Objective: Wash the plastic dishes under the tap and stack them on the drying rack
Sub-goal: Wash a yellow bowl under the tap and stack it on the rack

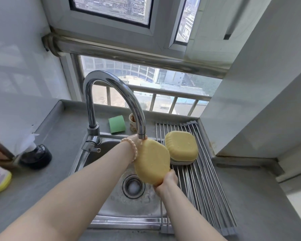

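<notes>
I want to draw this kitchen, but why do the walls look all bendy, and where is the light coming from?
In the head view the wide lens bends straight lines, so the walls and window lean near the edges. Daylight comes through that window, giving bright shine on the tap and the wet yellow dish held by the left hand and right hand. The picture is sharp.

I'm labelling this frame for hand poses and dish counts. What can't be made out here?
Head view only:
- Left hand: mostly hidden behind the held yellow dish, so its grip is unclear.
- Dishes stacked on the drying rack: the top yellow dish covers those beneath, so no count.
- Paper cup: partly hidden by the tap.
</notes>
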The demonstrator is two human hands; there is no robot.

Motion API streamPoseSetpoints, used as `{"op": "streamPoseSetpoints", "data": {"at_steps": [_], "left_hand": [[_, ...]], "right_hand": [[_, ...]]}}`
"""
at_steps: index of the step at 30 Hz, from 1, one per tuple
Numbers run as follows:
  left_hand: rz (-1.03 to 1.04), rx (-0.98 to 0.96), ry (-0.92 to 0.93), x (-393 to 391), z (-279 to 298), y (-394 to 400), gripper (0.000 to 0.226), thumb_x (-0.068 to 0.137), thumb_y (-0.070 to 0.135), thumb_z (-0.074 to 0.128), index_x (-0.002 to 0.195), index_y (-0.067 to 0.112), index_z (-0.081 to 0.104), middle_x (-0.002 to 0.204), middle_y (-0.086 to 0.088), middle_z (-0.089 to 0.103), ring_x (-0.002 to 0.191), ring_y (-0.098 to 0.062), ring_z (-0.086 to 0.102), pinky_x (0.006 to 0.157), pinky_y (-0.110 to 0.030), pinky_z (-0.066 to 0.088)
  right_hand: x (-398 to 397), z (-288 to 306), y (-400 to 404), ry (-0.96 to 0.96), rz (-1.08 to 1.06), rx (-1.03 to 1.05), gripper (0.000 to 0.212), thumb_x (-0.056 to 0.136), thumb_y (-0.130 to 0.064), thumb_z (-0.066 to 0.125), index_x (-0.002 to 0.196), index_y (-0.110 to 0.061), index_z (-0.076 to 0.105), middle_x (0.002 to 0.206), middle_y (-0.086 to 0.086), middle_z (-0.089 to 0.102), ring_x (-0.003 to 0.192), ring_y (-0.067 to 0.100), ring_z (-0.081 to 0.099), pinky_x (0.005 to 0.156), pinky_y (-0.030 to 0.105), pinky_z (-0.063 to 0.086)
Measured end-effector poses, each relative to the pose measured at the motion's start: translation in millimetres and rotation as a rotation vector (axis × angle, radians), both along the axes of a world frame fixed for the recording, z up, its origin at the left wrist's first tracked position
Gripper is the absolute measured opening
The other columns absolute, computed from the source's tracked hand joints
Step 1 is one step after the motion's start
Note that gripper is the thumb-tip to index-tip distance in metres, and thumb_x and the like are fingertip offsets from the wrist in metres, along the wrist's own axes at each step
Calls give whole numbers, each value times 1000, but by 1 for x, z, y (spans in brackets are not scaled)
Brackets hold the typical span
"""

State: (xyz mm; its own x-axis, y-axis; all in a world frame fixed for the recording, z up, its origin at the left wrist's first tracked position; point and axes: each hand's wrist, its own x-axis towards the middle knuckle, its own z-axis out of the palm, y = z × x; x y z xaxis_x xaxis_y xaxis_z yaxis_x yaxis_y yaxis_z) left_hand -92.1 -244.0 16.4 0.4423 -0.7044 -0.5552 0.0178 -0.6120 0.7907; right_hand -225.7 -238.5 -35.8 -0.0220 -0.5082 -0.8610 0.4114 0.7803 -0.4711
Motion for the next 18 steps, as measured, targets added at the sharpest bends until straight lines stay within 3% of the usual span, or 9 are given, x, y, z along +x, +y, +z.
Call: {"op": "streamPoseSetpoints", "data": {"at_steps": [1,5,8,11,14,16,17,18], "left_hand": [[-10,6,-27,1,-6,-2,39,100,17,43,133,-4,47,138,-20,49,126,-33,48,69,-27,46],[-27,58,-304,0,-10,7,51,99,35,46,127,-7,49,129,-18,55,114,-31,52,93,-33,40],[-44,44,-402,-6,-17,11,57,92,47,52,126,2,48,124,-13,55,96,-25,50,87,-33,41],[-213,93,-581,-7,-21,10,67,85,64,46,120,7,55,115,-11,60,88,-21,49,73,-28,37],[-255,59,-663,-1,-18,19,57,84,58,56,103,5,62,94,-10,64,77,-19,51,68,-27,40],[-246,39,-718,9,-17,31,50,83,54,58,101,8,63,97,-10,66,83,-22,57,73,-29,47],[-242,56,-729,15,-19,37,51,83,55,58,105,9,62,102,-9,66,89,-23,59,78,-30,48],[-230,78,-734,21,-21,43,52,84,55,57,109,9,60,105,-8,65,94,-24,60,81,-31,48]], "right_hand": [[-1,-4,-4,16,24,-4,29,100,-25,38,81,-11,55,81,9,59,67,28,56,53,35,49],[-3,-6,-14,71,169,-78,23,97,-21,42,83,-10,56,81,10,59,67,27,56,60,37,49],[-4,-10,-20,149,240,-106,20,95,-20,42,87,-9,57,83,10,59,68,28,56,59,34,48],[-1,-22,-22,217,260,-110,20,96,-17,41,90,-7,57,83,11,57,67,27,55,56,31,45],[13,-28,-17,337,378,-186,16,94,-14,43,94,-8,58,85,10,57,68,22,52,59,28,44],[28,-24,-15,609,564,-345,14,91,-18,48,92,-18,62,92,6,61,85,23,55,71,30,47],[37,-17,-11,661,590,-436,13,90,-19,50,88,-21,63,93,5,64,88,23,56,76,32,48],[46,-9,-8,594,579,-516,13,91,-18,51,85,-20,62,89,5,65,82,22,58,73,33,49]]}}
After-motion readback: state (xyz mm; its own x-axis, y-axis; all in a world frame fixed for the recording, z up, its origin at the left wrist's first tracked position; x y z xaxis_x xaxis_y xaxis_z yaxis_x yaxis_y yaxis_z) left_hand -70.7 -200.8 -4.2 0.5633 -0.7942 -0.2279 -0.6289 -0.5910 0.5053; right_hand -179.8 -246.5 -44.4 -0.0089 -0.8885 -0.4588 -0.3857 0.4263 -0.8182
